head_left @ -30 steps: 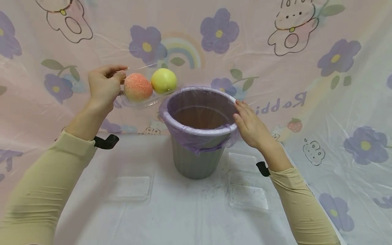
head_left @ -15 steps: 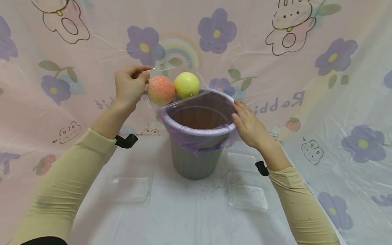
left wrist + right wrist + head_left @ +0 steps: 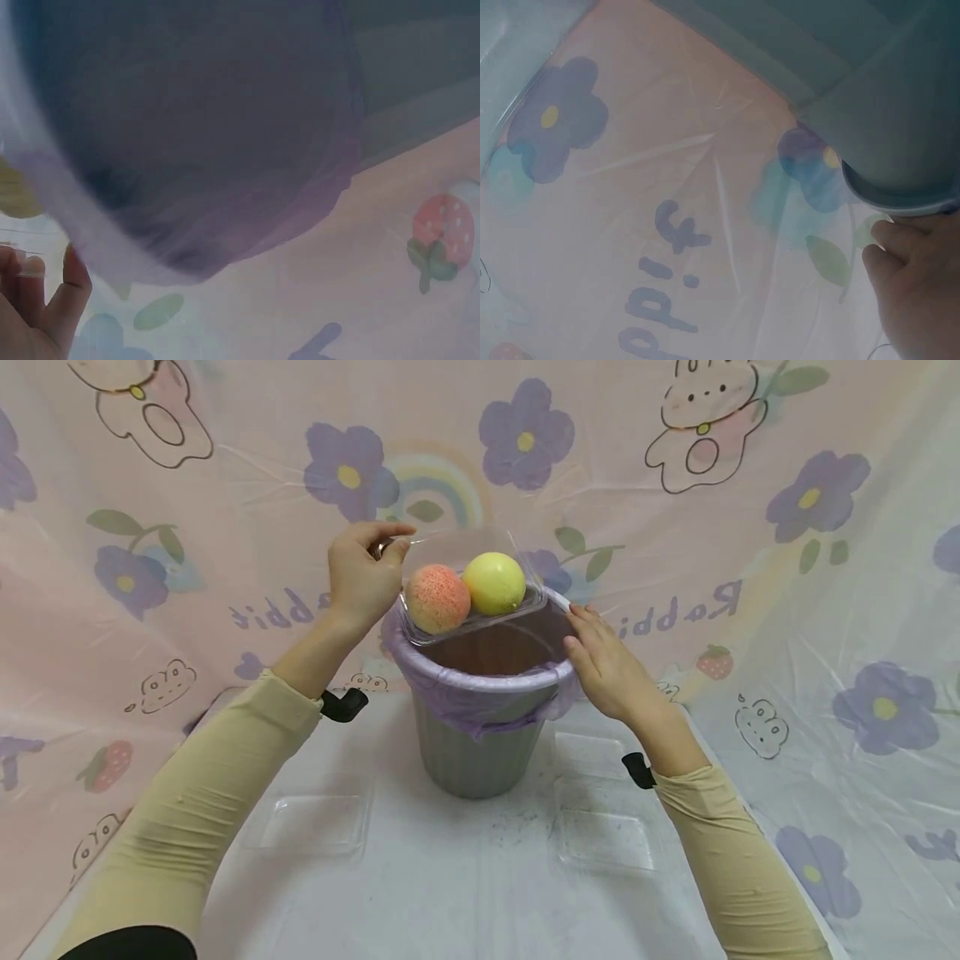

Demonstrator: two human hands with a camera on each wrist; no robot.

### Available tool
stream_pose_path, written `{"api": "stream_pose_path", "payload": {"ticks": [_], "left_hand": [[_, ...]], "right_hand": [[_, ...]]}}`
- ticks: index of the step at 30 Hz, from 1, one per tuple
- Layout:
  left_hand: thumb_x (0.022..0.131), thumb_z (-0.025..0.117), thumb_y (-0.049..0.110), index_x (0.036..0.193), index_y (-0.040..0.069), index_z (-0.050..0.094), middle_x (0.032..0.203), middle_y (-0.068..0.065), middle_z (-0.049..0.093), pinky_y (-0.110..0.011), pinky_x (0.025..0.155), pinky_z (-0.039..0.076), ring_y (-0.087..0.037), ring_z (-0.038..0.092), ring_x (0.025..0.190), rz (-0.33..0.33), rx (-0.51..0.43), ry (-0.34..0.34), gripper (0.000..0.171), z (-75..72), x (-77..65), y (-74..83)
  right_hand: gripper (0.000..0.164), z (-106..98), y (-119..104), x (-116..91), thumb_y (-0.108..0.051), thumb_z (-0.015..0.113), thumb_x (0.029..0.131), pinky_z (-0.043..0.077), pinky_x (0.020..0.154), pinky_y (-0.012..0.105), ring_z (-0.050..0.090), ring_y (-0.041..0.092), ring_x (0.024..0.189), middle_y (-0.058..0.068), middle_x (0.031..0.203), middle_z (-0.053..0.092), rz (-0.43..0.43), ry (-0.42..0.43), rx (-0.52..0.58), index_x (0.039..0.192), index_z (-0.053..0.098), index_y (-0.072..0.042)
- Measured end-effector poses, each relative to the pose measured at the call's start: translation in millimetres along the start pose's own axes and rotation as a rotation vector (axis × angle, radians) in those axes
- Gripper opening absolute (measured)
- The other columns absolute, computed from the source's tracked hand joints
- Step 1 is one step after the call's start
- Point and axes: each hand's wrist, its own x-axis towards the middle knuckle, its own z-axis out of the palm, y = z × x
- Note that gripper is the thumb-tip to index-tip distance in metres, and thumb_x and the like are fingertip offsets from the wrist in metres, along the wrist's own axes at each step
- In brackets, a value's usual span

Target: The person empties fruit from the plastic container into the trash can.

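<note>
My left hand (image 3: 366,572) pinches the left side of a clear plastic container (image 3: 480,625) in the head view. It sits tilted over the back left rim of a grey trash bin (image 3: 480,752) lined with a purple bag (image 3: 487,714). Inside it a peach (image 3: 437,599) lies beside a round yellow fruit (image 3: 493,583). In the left wrist view, my left hand (image 3: 45,307) and part of the yellow fruit (image 3: 19,191) show at the lower left. My right hand (image 3: 611,668) rests with nearly straight fingers against the bin's right rim.
A clear plastic container (image 3: 311,822) lies on the white-covered table (image 3: 450,885) left of the bin. Further clear containers (image 3: 607,839) lie to the right of it. A patterned cloth (image 3: 247,443) hangs behind.
My left hand has moved right and slightly down, carrying the container with both fruits from the bin's left side to over its opening. The right hand has stayed on the rim.
</note>
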Motion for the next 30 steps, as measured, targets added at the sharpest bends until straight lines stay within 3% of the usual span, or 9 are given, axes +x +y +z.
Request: {"api": "stream_pose_path", "payload": {"ticks": [5,12,22,30], "left_hand": [[0.097,0.065,-0.002,0.109,0.000,0.079,0.087,-0.003,0.062,-0.019,0.069,0.040,-0.005,0.049,0.077,0.120,0.060,0.011,0.018,10.7,-1.3,-3.4],[0.095,0.065,-0.007,0.106,-0.004,0.079,0.088,-0.011,0.062,-0.018,0.070,0.042,-0.007,0.050,0.078,0.263,0.089,-0.002,0.018,20.9,-5.4,-9.0],[0.090,0.066,-0.007,0.104,-0.003,0.079,0.082,-0.016,0.056,-0.025,0.067,0.043,-0.028,0.059,0.076,0.460,0.142,-0.012,0.019,26.3,-12.3,-15.4],[0.090,0.067,-0.006,0.102,-0.002,0.079,0.081,-0.015,0.057,-0.028,0.061,0.039,-0.027,0.055,0.072,0.597,0.194,-0.019,0.017,28.3,-15.1,-23.3]], "right_hand": [[0.068,0.0,0.4,0.7,-0.043,0.024,0.114,0.013,0.129,0.052,0.018,0.044,0.157,0.021,0.168,0.027,0.003,0.003,-0.015,0.157,0.034,0.008],[0.070,0.0,0.1,0.5,-0.045,0.023,0.114,0.012,0.129,0.054,0.017,0.046,0.156,0.022,0.169,0.025,0.005,-0.013,-0.014,0.158,0.033,0.009],[0.070,0.5,0.5,0.2,-0.045,0.023,0.114,0.012,0.129,0.054,0.016,0.045,0.157,0.022,0.169,0.025,0.005,-0.013,-0.008,0.158,0.032,0.009],[0.069,0.3,0.6,0.2,-0.044,0.023,0.114,0.012,0.129,0.054,0.016,0.045,0.157,0.022,0.169,0.024,0.009,-0.015,-0.011,0.158,0.032,0.008]]}}
